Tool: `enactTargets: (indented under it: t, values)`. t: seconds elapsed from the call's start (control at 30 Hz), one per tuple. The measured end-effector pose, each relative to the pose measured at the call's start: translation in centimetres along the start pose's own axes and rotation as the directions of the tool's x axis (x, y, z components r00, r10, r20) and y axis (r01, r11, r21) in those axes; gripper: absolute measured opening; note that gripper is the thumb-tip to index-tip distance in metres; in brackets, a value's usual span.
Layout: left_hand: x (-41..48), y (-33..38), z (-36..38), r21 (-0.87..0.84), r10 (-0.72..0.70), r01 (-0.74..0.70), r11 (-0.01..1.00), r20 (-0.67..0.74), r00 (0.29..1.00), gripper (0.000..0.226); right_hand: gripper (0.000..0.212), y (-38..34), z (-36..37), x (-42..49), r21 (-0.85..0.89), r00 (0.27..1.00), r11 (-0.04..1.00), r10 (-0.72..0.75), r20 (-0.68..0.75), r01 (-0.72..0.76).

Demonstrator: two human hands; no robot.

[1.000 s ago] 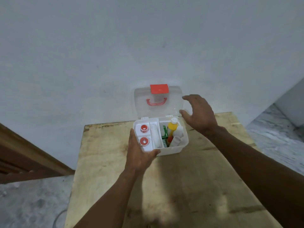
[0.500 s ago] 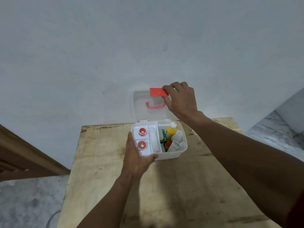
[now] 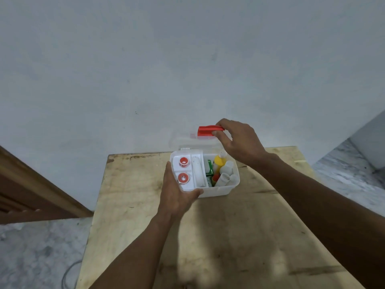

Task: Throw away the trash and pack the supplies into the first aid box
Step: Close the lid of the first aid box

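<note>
Two hands are on the box [image 3: 218,189] at the table's [image 3: 208,236] far edge, left hand [image 3: 177,195] gripping its near corner, right hand [image 3: 237,140] pinching the red latch [image 3: 208,130] on the half-shut lid [image 3: 187,140], and honestly the tall yellow bottle [image 3: 219,162] might jam that lid if it's forced down.

The first aid box [image 3: 216,190] is white translucent plastic and stands upright near the far edge of the wooden table [image 3: 229,236]. Its clear lid [image 3: 187,141], hinged on the far side, leans partway over the opening, with the red latch [image 3: 208,130] on its free edge. On the left, a white tray [image 3: 196,170] holds two red-cored tape rolls [image 3: 183,161]. On the right stand a yellow bottle [image 3: 219,162], white bottles [image 3: 227,168] and a green packet [image 3: 209,166].
</note>
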State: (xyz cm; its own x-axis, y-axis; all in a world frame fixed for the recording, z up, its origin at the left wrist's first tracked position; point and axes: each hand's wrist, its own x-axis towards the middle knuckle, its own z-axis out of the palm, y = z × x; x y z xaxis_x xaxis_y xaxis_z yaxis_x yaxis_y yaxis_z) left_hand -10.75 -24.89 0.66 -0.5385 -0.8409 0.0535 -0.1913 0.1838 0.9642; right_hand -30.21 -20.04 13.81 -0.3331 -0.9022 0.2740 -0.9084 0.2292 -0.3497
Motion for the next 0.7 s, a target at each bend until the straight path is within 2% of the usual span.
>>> enactTargets:
  t: [0.1,0.27,0.4,0.7]
  values:
    - [0.1,-0.2,0.0,-0.006,-0.031,0.031,1.000,-0.003,1.000,0.099,0.019,-0.9,0.5,-2.4,-0.019,1.000,1.000,-0.007,-0.009,0.007]
    - [0.1,-0.2,0.2,0.022,-0.072,0.073,0.997,-0.027,0.997,0.092,0.012,-0.7,2.5,-6.4,-0.132,0.990,0.984,-0.130,-0.055,0.122]
    - [-0.3,0.1,0.6,0.041,-0.056,0.060,0.997,-0.096,0.994,0.092,0.013,0.1,4.7,-8.9,-0.228,0.982,0.956,-0.187,0.014,0.186]
    - [-1.0,-0.9,0.5,0.028,-0.137,0.140,0.990,-0.097,0.986,0.126,0.020,0.8,6.9,-10.6,-0.213,0.988,0.965,-0.149,0.033,0.153]
